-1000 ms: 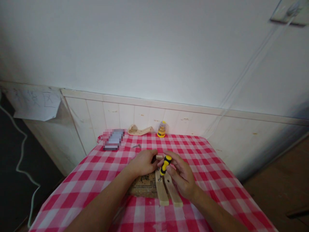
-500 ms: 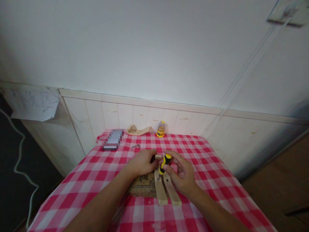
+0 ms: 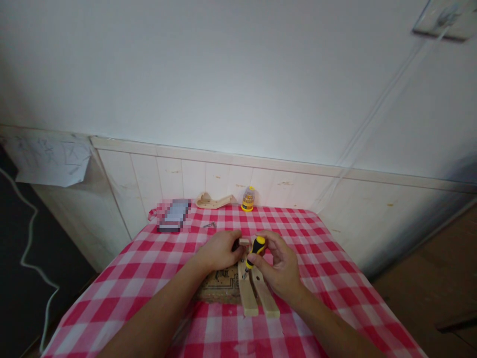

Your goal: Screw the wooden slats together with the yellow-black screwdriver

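Observation:
My right hand (image 3: 278, 263) is closed round a small yellow and black screwdriver (image 3: 254, 252), its tip pointing down onto one of two pale wooden slats (image 3: 248, 297) that jut toward me. My left hand (image 3: 219, 250) is curled over the far end of the wooden piece, beside a small wooden block (image 3: 244, 241) between the two hands. The slats join a flat brown patterned board (image 3: 219, 284) lying on the red and white checked tablecloth (image 3: 149, 263), partly hidden by my left forearm.
At the table's far edge stand a yellow jar of screwdriver bits (image 3: 248, 199), a curved wooden part (image 3: 214, 201) and a blurred dark flat object (image 3: 173, 216). Loose screws (image 3: 209, 225) lie nearby. The panelled wall (image 3: 261, 179) is close behind; floor drops off at right.
My right fingers have shifted round the screwdriver handle, turning it slightly. The left hand has stayed on the wood. The view has barely drifted.

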{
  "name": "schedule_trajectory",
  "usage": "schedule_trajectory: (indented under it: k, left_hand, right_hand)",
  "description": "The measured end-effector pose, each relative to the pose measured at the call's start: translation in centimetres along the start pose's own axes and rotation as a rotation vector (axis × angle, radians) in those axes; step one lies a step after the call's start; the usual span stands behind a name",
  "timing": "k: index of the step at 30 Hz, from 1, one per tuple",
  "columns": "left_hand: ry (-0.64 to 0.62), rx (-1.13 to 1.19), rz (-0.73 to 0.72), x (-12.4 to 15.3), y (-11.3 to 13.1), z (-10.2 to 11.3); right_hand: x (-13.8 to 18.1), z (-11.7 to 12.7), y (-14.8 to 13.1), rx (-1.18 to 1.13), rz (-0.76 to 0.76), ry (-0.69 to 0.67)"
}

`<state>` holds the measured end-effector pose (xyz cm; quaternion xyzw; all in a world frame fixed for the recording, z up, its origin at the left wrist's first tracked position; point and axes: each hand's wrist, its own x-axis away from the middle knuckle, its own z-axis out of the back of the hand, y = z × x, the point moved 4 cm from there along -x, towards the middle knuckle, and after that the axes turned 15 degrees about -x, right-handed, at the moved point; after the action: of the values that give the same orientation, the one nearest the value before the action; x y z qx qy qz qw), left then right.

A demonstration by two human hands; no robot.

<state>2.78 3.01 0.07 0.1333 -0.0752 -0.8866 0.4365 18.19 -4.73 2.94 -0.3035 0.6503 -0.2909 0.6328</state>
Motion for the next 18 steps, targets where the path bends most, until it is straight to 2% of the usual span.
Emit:
schedule_trajectory:
  k: [5, 11, 18]
  left_hand:
    - [0.003, -0.028, -0.010, -0.1, 0.1, 0.2]
    - [-0.011, 0.019, -0.009, 0.0, 0.2, 0.2]
    - [0.012, -0.021, -0.032, 0.0, 0.2, 0.2]
  right_hand:
    - [-0.2, 0.2, 0.3, -0.051, -0.029, 0.048]
    - [-0.7, 1.2, 1.1, -0.003, -0.036, 0.191]
    - [-0.4, 1.2, 1.4, 0.099, -0.058, 0.161]
